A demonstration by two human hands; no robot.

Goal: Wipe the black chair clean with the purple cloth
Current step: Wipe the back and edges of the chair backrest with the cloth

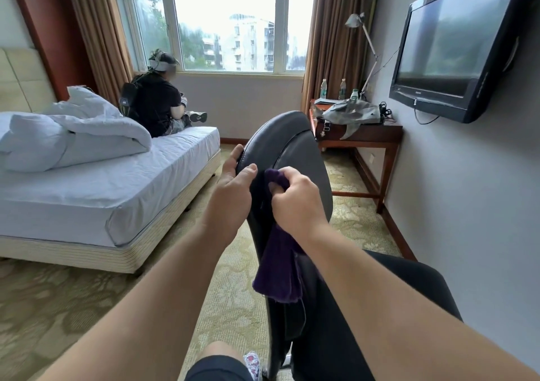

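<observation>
**Wipe under way: purple cloth [277, 269] up on the black chair [295, 146]**

The black chair stands mid-room, between the bed and the wall-side tabletop, with its padded back rising toward the window. The purple cloth is bunched at its upper end against the back's near face, just under the top rim. The rest hangs loose down the back.

The right hand [295, 199] has the cloth, its fingers [285, 176] curled tight round the bunched end and pinching it to the surface. The left hand [233, 187] steadies the chair: its fingers are hooked over the rim's left edge and the thumb lies flat on the near face, just beside the cloth.

This looks like the wiping step, high on the chair's back, with most of the chair yet to be covered. How clean the surface is cannot be told from here. The next move calls for a firm stroke down or across the back. The left hand must brace so the chair does not turn away, and a flatter pad of cloth would help. That dangling tail could drag or snag.

Further out, the bed [122, 193] at left carries a heaped white quilt [76, 135], and another person [159, 103] sits at its far end. The tabletop [374, 132] at right holds bottles [323, 88] and a grey bag [350, 111]. A television [447, 47] hangs on the wall.
</observation>
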